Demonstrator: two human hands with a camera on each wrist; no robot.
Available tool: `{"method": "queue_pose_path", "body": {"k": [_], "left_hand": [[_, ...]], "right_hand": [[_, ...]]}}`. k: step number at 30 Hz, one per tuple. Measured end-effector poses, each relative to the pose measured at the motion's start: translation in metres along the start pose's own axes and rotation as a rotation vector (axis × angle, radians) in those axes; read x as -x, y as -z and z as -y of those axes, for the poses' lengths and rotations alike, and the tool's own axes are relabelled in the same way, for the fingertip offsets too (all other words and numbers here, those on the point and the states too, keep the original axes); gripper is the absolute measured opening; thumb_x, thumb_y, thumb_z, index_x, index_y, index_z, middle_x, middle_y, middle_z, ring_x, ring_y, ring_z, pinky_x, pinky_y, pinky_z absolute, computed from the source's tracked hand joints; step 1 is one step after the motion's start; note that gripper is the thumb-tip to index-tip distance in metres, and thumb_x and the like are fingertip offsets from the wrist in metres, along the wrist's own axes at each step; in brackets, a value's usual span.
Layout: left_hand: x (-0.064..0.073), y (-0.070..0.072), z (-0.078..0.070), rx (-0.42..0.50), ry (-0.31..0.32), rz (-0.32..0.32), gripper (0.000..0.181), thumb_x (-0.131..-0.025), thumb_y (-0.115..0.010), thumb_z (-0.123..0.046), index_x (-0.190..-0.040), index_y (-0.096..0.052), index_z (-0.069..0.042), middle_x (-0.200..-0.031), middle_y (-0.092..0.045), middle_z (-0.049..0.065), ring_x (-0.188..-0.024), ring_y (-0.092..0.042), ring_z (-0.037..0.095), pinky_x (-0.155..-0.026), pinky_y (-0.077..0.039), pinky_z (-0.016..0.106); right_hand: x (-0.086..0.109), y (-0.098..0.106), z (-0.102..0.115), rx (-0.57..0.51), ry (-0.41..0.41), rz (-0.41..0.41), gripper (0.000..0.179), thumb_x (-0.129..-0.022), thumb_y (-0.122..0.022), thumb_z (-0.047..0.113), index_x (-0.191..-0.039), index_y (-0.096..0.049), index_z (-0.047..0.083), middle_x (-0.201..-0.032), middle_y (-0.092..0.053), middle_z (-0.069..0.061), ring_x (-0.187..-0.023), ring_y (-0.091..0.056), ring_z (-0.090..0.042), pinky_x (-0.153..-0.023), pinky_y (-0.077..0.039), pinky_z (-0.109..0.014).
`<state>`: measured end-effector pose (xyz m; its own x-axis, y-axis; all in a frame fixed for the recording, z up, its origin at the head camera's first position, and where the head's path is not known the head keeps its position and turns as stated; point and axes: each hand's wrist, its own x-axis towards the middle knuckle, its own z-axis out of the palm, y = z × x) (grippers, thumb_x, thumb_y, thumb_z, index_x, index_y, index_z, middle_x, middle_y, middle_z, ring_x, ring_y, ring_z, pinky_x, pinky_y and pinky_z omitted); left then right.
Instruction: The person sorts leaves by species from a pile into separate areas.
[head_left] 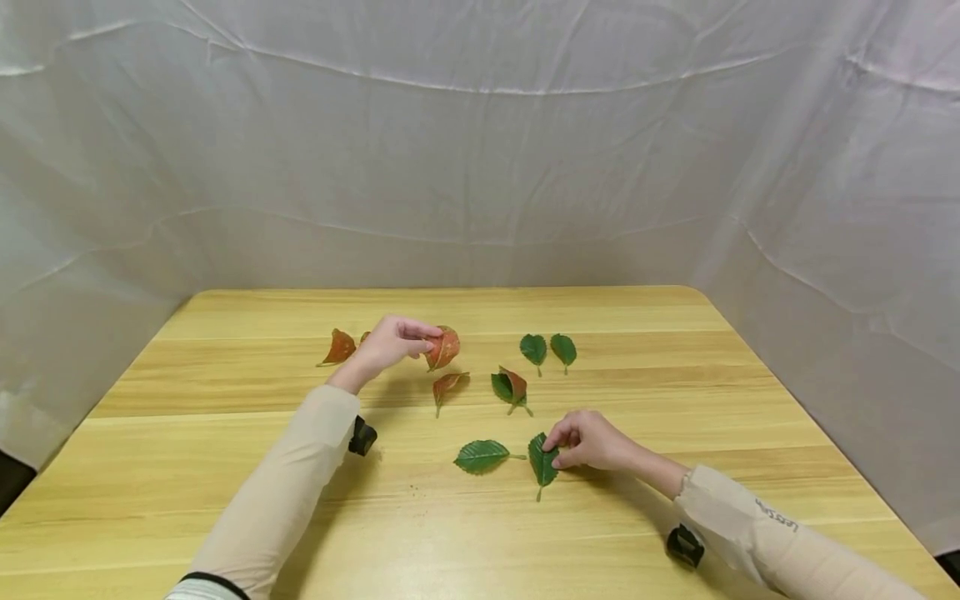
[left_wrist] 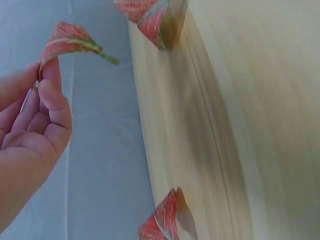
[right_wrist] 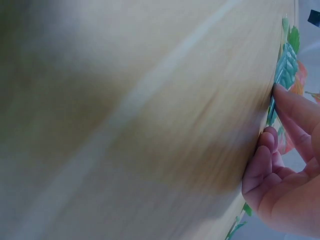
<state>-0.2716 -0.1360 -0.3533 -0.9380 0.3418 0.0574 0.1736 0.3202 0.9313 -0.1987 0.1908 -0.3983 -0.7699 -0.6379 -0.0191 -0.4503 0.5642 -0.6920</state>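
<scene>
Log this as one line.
left hand: pinches curled red leaf; right hand: touches serrated oval green leaf; wood-grain table: other leaves

In the head view, the left hand [head_left: 390, 343] is hiding most of a red leaf [head_left: 364, 337] behind it, a curled leaf [head_left: 517, 384] is covering part of a green leaf [head_left: 500, 387] mid-frame, and the right sleeve [head_left: 750, 533] is running off the lower right.
</scene>
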Motion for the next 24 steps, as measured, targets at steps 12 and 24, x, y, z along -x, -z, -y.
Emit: {"method": "queue_pose_path", "body": {"k": [12,24], "left_hand": [[-0.009,0.015,0.009,-0.113,0.064,-0.039,0.027,-0.087,-0.051,0.003,-0.113,-0.058,0.008,-0.109,-0.059,0.022,-0.07,-0.055,0.013,-0.069,-0.046,0.039],[-0.019,0.023,0.02,-0.179,0.164,-0.087,0.026,-0.088,-0.047,0.007,-0.112,-0.057,0.011,-0.11,-0.057,0.025,-0.068,-0.051,0.015,-0.058,-0.044,0.029]], "right_hand": [[0.001,-0.001,0.001,0.009,0.009,-0.007,0.013,-0.07,-0.074,0.005,-0.082,-0.07,0.003,-0.073,-0.052,0.002,-0.066,-0.044,-0.008,-0.058,-0.041,-0.022],[0.0,-0.001,0.001,-0.004,0.003,-0.008,0.013,-0.07,-0.074,0.004,-0.083,-0.07,0.002,-0.073,-0.053,0.0,-0.065,-0.044,-0.007,-0.058,-0.041,-0.022]]}}
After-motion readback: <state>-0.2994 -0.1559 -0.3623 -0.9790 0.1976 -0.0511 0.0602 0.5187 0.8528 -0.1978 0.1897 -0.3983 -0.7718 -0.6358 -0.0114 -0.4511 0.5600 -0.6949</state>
